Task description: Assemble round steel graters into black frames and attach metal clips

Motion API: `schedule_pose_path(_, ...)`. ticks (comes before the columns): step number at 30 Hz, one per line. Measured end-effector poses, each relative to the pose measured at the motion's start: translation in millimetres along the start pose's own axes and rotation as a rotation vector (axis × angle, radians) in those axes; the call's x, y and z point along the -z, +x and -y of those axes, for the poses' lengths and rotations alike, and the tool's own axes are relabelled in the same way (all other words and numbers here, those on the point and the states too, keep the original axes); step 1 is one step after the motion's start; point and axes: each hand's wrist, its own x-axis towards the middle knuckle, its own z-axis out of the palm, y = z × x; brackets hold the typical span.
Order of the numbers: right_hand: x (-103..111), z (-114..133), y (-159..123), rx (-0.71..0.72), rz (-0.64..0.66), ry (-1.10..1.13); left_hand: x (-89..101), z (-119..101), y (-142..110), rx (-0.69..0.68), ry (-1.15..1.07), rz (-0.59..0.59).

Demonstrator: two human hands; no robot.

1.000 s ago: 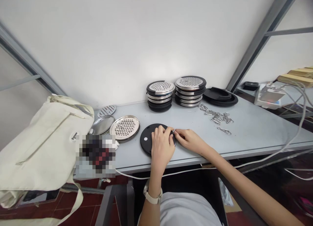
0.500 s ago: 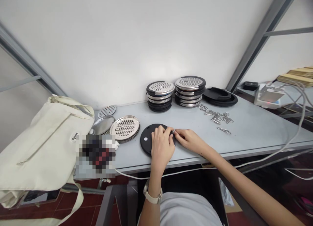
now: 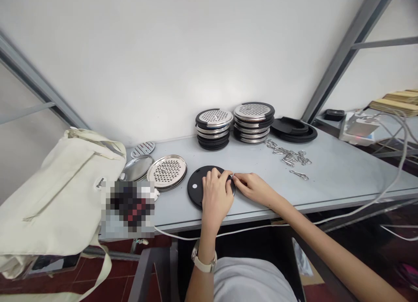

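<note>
A round black plate (image 3: 195, 195) with a white dot lies on the table near its front edge. Over its right half my left hand (image 3: 216, 193) is closed, fingers bent and pressing on it. At the plate's right rim, my right hand (image 3: 248, 186) pinches with thumb and forefinger. A small pale or silvery bit shows between its fingertips, too small to name. Left of the plate are a round metal grater disc (image 3: 166, 172), a plain metal disc (image 3: 138, 166) and a slotted disc (image 3: 143, 149). Several metal snap hooks (image 3: 288, 157) lie to the right.
Two stacks of round graters with black rims, a left stack (image 3: 214, 130) and a right stack (image 3: 253, 123), stand by the wall. Black round trays (image 3: 295, 134) sit beside them. A cream bag (image 3: 58, 197) occupies the left end. A white cable (image 3: 326, 218) runs along the front edge.
</note>
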Motion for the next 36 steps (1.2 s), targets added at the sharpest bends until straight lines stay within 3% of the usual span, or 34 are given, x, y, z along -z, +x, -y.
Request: schedule_pose_path(36, -0.3, -0.5, 0.7, 0.006, 0.017, 0.007, -0.2, -1.0, -1.4, -0.045, 0.006, -0.029)
